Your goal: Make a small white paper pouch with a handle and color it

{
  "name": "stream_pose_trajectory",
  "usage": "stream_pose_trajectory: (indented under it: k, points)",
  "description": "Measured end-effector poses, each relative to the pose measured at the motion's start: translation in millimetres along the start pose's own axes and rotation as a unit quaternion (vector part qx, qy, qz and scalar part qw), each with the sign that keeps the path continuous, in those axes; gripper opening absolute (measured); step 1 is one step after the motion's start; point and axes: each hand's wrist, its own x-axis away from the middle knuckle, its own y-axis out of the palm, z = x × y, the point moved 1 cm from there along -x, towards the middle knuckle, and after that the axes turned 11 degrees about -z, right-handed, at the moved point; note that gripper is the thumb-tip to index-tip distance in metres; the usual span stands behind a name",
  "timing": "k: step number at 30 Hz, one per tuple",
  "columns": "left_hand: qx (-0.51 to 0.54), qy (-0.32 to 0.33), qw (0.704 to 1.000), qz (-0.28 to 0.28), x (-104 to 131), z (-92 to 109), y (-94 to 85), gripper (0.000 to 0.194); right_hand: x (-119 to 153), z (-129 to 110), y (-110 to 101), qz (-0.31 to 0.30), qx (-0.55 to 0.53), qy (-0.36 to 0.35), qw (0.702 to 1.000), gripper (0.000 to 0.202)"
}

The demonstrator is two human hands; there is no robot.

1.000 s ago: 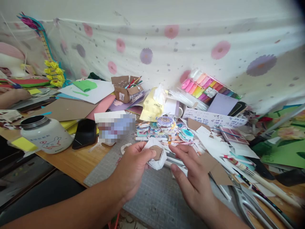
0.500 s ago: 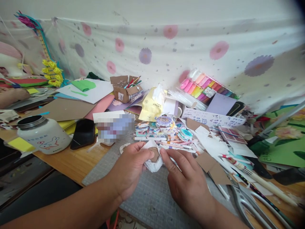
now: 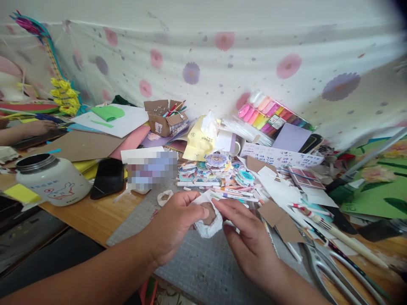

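Cardboard piece edged in crumpled white paper [image 3: 208, 229] sits in the lower centre of the frame, held above a grey cutting mat [image 3: 197, 275], its brown middle facing the camera. The person's left hand [image 3: 179, 220] pinches it firmly from the left, thumb pressed flat on the brown middle; the fingers behind are mostly hidden. The right hand [image 3: 251, 239] comes in from the lower right, loosely curved, with its index fingertip at the upper right edge of the paper and its thumb apart from that finger; it has no closed hold on the piece.

Just beyond the left hand, a smaller white-rimmed piece [image 3: 164, 197] lies on the mat. Above the hands, near the centre of the frame, pens [image 3: 237, 195] lie in front of a pile of colourful cut-outs [image 3: 218, 160]. To the right of the right hand are brown cardboard scraps [image 3: 281, 221], and in the lower right corner lie silver-handled scissors [image 3: 319, 267].

At the left of the frame, a white jar [image 3: 57, 180] stands open beside a black phone [image 3: 107, 180]. Farther up, at the left edge, shows 1 hand of another person [image 3: 41, 128].
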Motion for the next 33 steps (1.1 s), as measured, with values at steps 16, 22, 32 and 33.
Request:
stream_pose_trajectory:
  k: [16, 22, 32, 33]
  points:
    - [-0.127, -0.044, 0.990, -0.035, 0.8, 6.8, -2.2, 0.007, 0.3, 2.6, -8.5, -0.020, 0.020, -0.049, 0.998, 0.058]
    - [-0.133, -0.037, 0.990, -0.026, 1.3, 6.7, -4.0, 0.001, 6.6, 5.2, -7.4, -0.048, 0.180, -0.085, 0.979, 0.064]
    - [-0.286, -0.098, 0.952, -0.052, 1.5, 8.1, -6.2, 0.006, -2.2, 15.0, -7.8, 0.089, -0.400, 0.167, 0.897, 0.026]
    - [-0.311, -0.096, 0.944, -0.052, 1.0, 7.4, -6.2, 0.007, -3.9, 14.5, -7.3, 0.076, -0.428, 0.172, 0.884, 0.028]
